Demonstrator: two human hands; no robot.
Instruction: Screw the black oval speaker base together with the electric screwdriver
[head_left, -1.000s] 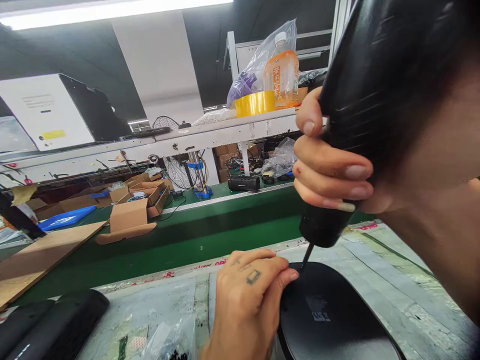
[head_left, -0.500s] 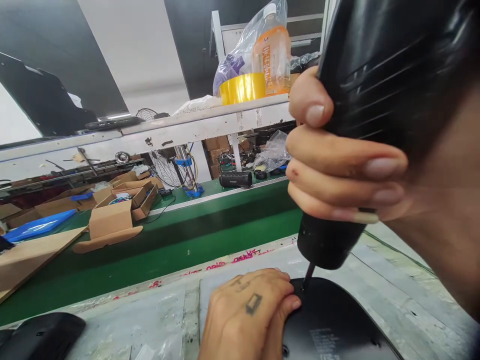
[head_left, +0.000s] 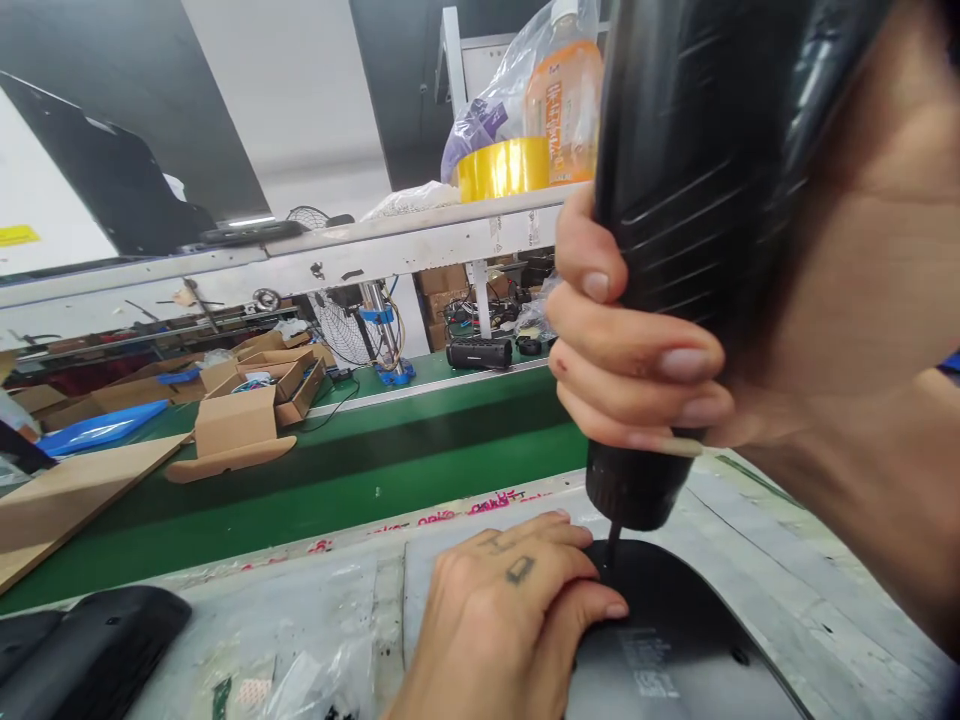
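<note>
My right hand point(head_left: 637, 365) grips a black electric screwdriver point(head_left: 675, 200) held upright, its bit point(head_left: 613, 535) pressed down onto the far edge of a black plastic cover point(head_left: 675, 640) lying on the workbench. My left hand point(head_left: 510, 610) lies flat on the cover's left edge, fingertips right beside the bit, steadying it. The cover carries a small label point(head_left: 649, 665) near its middle.
A green conveyor belt point(head_left: 337, 480) runs behind the bench, with cardboard boxes point(head_left: 240, 420) and a black cylinder point(head_left: 480, 353) on it. Another black cover point(head_left: 82, 650) lies at the lower left. A shelf point(head_left: 420, 240) above holds a yellow tape roll point(head_left: 502, 168) and an orange bottle point(head_left: 562, 95).
The view dropped, then shifted slightly. The screwdriver moved closer and more upright, its bit lower on the cover. My left hand stayed beside the bit.
</note>
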